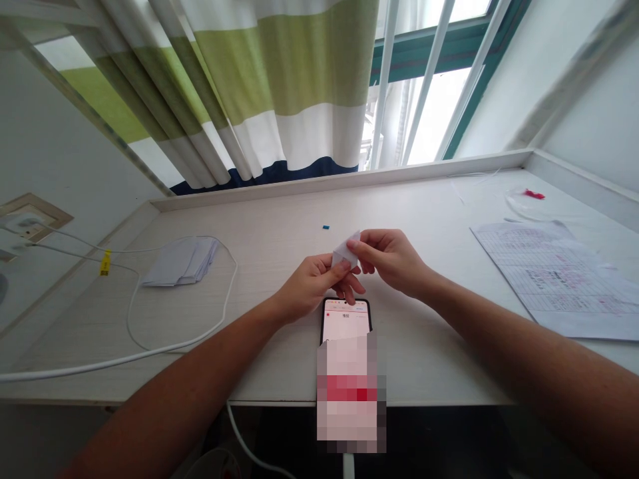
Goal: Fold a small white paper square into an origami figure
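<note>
Between my two hands is a small piece of white folded paper [344, 253], held above the white desk. My left hand [319, 276] pinches its lower edge between thumb and fingers. On the upper right corner, the thumb and fingers of my right hand [387, 256] are closed. Creases show on the paper, but its exact folded shape is too small to tell. Just below my hands lies a phone [347, 322] with a lit screen; its lower part is blurred out. A tiny blue-green piece [326, 227] sits on the desk beyond the paper.
A stack of white paper sheets [182, 261] lies at the left, with a white cable [233, 279] looping around it. Written sheets [559, 279] lie at the right, and a small red item [534, 194] behind them. A curtain [299, 80] hangs beyond the desk [269, 226].
</note>
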`<state>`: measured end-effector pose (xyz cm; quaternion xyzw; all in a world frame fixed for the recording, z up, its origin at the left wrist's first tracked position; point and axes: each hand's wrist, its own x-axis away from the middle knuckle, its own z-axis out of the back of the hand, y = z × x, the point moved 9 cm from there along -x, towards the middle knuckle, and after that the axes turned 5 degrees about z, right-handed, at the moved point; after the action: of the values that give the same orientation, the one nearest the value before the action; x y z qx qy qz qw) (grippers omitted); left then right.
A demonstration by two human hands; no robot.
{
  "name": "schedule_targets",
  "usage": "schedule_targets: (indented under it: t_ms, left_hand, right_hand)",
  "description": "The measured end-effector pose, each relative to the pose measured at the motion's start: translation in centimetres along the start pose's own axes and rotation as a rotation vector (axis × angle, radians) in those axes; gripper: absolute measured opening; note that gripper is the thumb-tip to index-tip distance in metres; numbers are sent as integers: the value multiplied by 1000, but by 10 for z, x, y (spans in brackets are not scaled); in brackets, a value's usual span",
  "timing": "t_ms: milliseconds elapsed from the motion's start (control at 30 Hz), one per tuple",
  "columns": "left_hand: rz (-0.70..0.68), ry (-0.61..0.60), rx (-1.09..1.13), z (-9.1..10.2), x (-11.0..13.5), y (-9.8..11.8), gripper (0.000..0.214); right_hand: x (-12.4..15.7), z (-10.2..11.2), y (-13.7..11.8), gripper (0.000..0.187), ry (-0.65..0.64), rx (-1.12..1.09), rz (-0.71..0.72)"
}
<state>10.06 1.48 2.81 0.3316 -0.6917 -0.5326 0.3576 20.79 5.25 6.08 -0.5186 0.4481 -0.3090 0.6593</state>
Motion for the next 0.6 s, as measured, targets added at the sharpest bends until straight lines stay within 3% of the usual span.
schedule_targets:
  t_ms: [167,600]
  left_hand:
    - [44,-37,-79,-2,0,-5,45]
    - [-79,134,-233,16,3,15,28]
  right_hand:
    - [1,-7,3,43,-74,-31,-49]
    - [1,-2,4,43,-33,67,-50]
